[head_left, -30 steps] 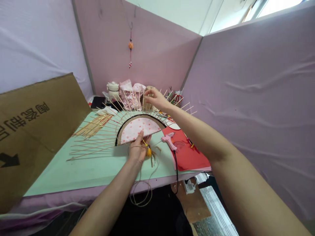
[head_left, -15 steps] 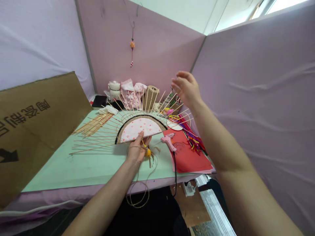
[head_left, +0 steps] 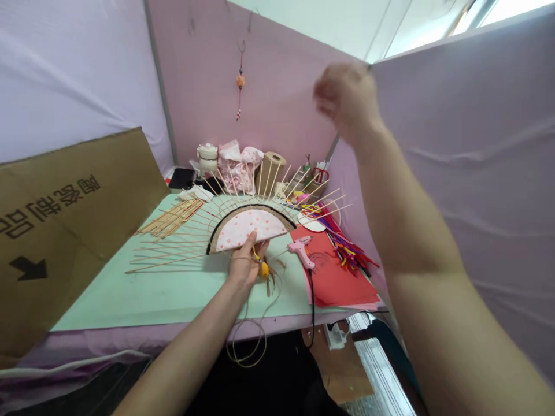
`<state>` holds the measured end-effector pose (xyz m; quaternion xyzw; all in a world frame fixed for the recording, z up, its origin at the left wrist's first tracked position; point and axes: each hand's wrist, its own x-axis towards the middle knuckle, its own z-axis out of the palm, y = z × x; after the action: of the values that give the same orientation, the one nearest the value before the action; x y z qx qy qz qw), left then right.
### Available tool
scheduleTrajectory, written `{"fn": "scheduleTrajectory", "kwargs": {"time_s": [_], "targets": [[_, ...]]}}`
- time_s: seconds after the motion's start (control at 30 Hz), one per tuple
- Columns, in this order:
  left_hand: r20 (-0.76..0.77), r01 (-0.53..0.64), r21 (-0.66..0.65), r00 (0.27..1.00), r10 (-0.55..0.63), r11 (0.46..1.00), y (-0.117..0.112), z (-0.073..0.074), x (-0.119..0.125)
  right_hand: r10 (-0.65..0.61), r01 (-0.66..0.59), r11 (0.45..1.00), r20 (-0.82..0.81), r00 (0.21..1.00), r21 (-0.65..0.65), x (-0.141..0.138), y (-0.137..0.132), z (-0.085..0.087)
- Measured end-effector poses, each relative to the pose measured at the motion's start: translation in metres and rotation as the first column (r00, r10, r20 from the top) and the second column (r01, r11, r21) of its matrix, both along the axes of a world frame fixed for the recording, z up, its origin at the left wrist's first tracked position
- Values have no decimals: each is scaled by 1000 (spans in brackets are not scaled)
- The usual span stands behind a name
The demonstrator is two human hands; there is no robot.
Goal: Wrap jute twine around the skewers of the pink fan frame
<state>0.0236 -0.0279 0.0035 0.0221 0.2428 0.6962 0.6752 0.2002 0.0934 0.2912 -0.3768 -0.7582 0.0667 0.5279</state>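
My left hand grips the straight lower edge of a half-round fan, thumb on top. Its face is white cloth with pink dots, bordered by a twine-coloured band and a black rim, and thin wooden sticks radiate from it. A yellow bead ornament with a tassel hangs by that hand, and loose twine loops below the table edge. Raised high in front of the pink wall is my right hand, away from the fan. Motion blurs its fingers, and anything in them cannot be made out.
A pink glue gun lies on red sheets at the right, near colourful pipe cleaners. Loose sticks lie at the left beside a cardboard panel. A twine roll and a white jar stand behind.
My right hand has risen higher and moved slightly right. The left hand keeps its hold on the fan, and the whole view has shifted a little.
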Motion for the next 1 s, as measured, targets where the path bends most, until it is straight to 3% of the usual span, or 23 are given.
{"fn": "scheduleTrajectory", "kwargs": {"time_s": [0.1,0.17,0.23,0.3,0.4,0.53,0.63,0.77,1.0], "targets": [[10,-19,-8,1000,19,1000,1,0,-1,-94,89,995,113,989,48,-6,-76,-112],[3,-22,-4,1000,22,1000,1,0,0,-298,254,949,268,916,187,-7,-120,-180],[-13,-21,2,1000,21,1000,0,0,1,-441,383,896,336,832,226,-8,-149,-230],[-28,-23,4,999,23,1000,-1,0,2,-490,439,871,386,781,218,-11,-162,-259],[-43,-32,6,999,32,999,-2,1,2,-535,485,844,410,739,228,-17,-159,-274],[-50,-41,6,998,41,999,-2,2,2,-577,515,817,389,719,260,-21,-146,-275],[-47,-31,15,998,31,999,-3,2,2,-569,514,822,320,757,246,-20,-142,-275],[-50,4,27,999,-3,1000,-4,1,3,-494,467,869,240,836,165,-17,-142,-272],[-55,45,40,998,-43,998,-5,-2,3,-499,476,866,223,837,151,-11,-137,-266]]}}
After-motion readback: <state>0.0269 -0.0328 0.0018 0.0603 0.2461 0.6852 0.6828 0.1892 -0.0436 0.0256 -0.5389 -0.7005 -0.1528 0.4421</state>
